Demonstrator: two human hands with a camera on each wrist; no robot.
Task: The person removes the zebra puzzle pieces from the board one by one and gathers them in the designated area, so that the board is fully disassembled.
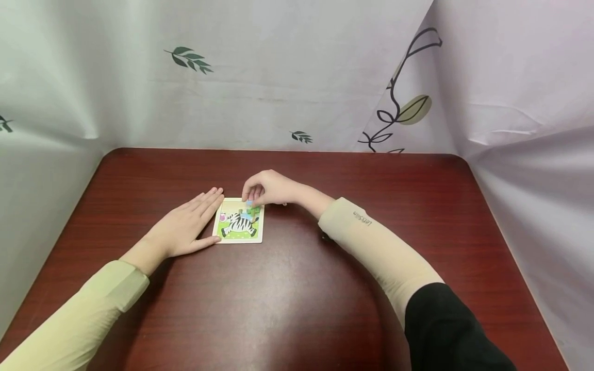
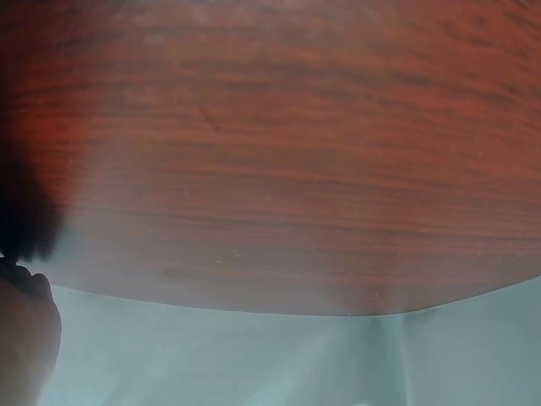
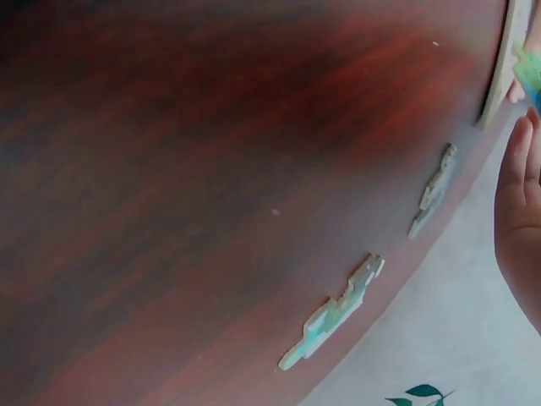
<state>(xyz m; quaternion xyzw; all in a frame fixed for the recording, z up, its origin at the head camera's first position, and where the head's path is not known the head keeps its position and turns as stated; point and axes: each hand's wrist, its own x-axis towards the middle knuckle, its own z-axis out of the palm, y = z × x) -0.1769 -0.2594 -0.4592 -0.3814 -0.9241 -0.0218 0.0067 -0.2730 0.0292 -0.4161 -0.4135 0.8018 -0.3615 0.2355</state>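
A square puzzle board (image 1: 240,240) with a zebra picture and a pale rim lies on the table. My left hand (image 1: 192,224) rests with straight fingers along its left side, the fingertips at the upper left corner and the thumb at the lower left. Above the board's upper right part, my right hand (image 1: 274,188) pinches a small blue and green puzzle piece (image 3: 529,72) between thumb and fingers. Most of that piece is hidden by the fingers in the head view. Only an edge of the left hand (image 2: 25,338) shows in the left wrist view.
Two loose puzzle pieces lie on the table in the right wrist view: a pale green one (image 3: 334,313) and a greyish one (image 3: 434,190). The dark red wooden table (image 1: 297,288) ends at a hanging pale curtain (image 1: 260,77) with leaf prints.
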